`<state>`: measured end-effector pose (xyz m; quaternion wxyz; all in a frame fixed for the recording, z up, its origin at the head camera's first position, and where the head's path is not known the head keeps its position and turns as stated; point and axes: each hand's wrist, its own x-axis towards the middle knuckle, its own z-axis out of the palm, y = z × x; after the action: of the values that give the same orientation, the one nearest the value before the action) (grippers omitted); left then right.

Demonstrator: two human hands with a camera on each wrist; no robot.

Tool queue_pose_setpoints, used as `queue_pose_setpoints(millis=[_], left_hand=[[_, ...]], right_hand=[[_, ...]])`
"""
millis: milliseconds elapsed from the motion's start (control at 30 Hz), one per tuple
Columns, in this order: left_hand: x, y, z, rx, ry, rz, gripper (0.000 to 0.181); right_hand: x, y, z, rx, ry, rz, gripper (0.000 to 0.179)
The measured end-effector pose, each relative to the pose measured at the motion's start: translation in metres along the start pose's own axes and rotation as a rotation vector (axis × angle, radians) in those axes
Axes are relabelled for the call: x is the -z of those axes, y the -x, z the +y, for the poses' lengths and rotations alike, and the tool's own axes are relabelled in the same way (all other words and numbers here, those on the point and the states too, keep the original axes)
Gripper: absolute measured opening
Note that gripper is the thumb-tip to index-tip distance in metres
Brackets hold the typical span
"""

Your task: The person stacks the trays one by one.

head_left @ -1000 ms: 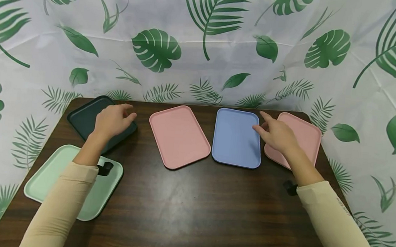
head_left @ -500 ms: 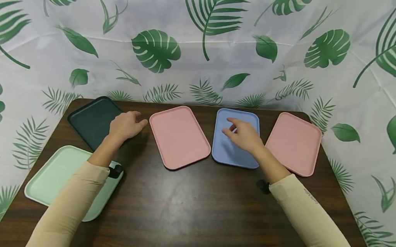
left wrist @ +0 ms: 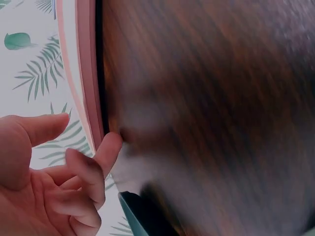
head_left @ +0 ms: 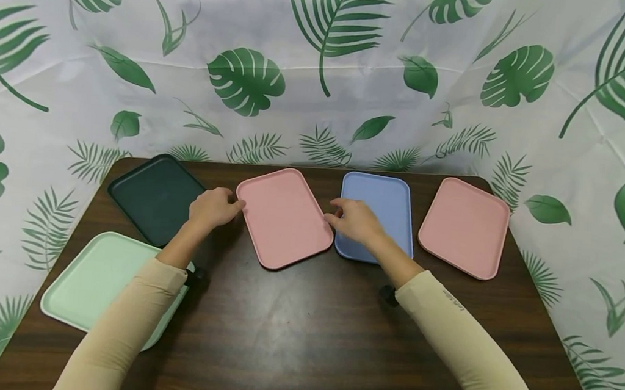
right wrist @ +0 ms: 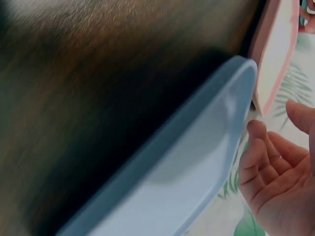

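Observation:
A pink rectangular tray lies flat at the back middle of the table. My left hand is at its left edge, thumb tip overlapping the rim in the head view. In the left wrist view the fingers are loosely bent, apart from the thumb, by the tray's side wall. On the other side, my right hand hovers across the left edge of a blue tray, fingertips near the pink tray's right rim. Its thumb and fingers stand apart in the right wrist view, with nothing between them.
To the left lie a dark green tray and, nearer, a light green tray partly under the left forearm. A second pink tray is at the right. A leaf-patterned cloth hangs behind the dark wooden table.
Both hands have moved inward to the middle pink tray: the left from above the dark green tray, the right from beside the right-hand pink tray across the blue one. The trays have stayed put.

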<state>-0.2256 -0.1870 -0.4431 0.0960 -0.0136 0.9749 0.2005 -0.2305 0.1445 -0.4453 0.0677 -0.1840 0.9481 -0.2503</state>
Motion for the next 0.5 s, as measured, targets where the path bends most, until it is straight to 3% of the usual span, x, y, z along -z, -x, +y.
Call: queue_pose_setpoints(millis=[233,500], left_hand=[[-0.004,-0.001,0.004,0.012,-0.001,-0.021,0.047],[-0.008,-0.002,0.007,0.014,-0.012,-0.016,0.045]], right_hand=[[-0.010,-0.004,-0.007,0.004,0.078,-0.028,0.043],[-0.018,-0.005,-0.012,-0.001,0.163,-0.054,0.026]])
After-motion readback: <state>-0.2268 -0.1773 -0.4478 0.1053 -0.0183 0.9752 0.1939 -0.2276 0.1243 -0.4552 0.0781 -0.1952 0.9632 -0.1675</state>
